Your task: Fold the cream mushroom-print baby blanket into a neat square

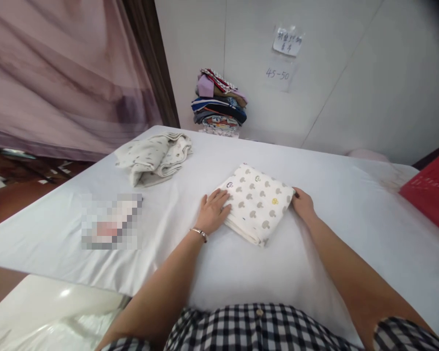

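A white cloth (260,200) with grey mushroom prints and a few coloured ones lies folded into a thick, flat square on the white-covered table. My left hand (212,210), a silver bracelet at its wrist, rests on the cloth's left edge with the fingers stretched out. At the opposite corner my right hand (303,204) pinches the edge, and its fingertips are partly hidden by the fabric. A second pale patterned cloth (151,158), loosely bunched, lies near the table's far left corner, away from both hands.
The white table cover (227,287) has some creases. A pixelated object (111,224) sits on its left part. Folded clothes (220,105) are stacked against the wall. A red item (433,190) stands at the right edge, a pink curtain (58,63) hangs left, and paper signs (287,43) are on the wall.
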Demonstrator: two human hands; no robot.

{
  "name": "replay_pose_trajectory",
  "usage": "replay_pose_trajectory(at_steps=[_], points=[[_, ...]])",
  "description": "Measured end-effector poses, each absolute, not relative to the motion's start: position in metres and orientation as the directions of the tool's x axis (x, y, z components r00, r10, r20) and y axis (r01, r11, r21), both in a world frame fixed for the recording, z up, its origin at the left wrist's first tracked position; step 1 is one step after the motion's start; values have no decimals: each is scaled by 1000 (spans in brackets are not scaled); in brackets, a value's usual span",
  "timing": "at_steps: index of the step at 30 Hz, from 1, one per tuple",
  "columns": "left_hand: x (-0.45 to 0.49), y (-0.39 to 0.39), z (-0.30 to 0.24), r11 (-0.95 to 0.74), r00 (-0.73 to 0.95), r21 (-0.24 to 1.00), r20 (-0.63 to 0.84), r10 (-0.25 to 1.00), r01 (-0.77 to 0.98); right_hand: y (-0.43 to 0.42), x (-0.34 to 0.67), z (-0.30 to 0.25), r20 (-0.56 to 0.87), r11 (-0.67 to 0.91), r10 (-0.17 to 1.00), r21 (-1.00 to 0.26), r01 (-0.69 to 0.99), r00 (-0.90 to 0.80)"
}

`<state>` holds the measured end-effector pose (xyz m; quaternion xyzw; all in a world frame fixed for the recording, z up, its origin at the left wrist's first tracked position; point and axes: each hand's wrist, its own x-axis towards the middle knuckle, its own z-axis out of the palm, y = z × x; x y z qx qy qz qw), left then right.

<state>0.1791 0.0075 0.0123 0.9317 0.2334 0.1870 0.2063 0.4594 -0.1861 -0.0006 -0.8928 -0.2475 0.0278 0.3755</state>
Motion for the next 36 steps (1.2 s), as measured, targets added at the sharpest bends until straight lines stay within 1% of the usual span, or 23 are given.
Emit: replay_pose_trajectory(at_steps=[1, 3, 5, 6, 8, 10, 12, 14, 17, 19, 21, 25, 27, 30, 34, 36], points=[[179, 9, 13, -795, 819, 501, 258, 513, 341, -187, 457, 2, 131, -558, 430, -740, 377, 893], [178, 13, 14, -764, 803, 570, 280, 526, 302, -192, 445, 9, 151, -471, 330, -829, 301, 932], [176, 18, 16, -731, 762, 628, 326, 560, 268, -197, 422, 18, 226, -386, 258, -867, 315, 939], [175, 21, 17, -718, 729, 647, 358, 584, 257, -199, 406, 22, 273, -348, 268, -867, 357, 924], [171, 27, 19, -701, 656, 672, 421, 627, 239, -200, 371, 31, 327, -286, 386, -847, 449, 862], [167, 31, 22, -693, 610, 687, 458, 646, 218, -196, 336, 39, 369, -222, 587, -783, 581, 721], [164, 33, 24, -697, 617, 689, 465, 635, 198, -189, 307, 44, 381, -155, 753, -690, 707, 536], [162, 32, 27, -723, 659, 668, 465, 591, 177, -180, 289, 47, 363, -135, 841, -576, 806, 401], [162, 28, 27, -800, 743, 582, 470, 477, 145, -170, 279, 46, 332, -179, 884, -408, 895, 328], [163, 26, 26, -844, 781, 519, 468, 413, 135, -167, 279, 44, 317, -194, 896, -352, 916, 312], [163, 24, 24, -867, 797, 481, 467, 382, 133, -168, 280, 44, 314, -193, 894, -370, 909, 318], [163, 22, 24, -873, 806, 466, 459, 374, 140, -173, 279, 46, 356, -141, 871, -476, 868, 337], [163, 22, 26, -875, 814, 463, 450, 368, 140, -175, 277, 45, 364, -93, 889, -454, 886, 280], [161, 22, 30, -874, 812, 464, 452, 371, 141, -175, 275, 41, 334, -63, 921, -375, 925, 199], [157, 23, 36, -873, 802, 471, 469, 370, 127, -175, 274, 39, 311, -71, 934, -314, 947, 173], [155, 24, 37, -876, 821, 467, 448, 353, 122, -175, 273, 38, 303, -77, 937, -303, 950, 172]])
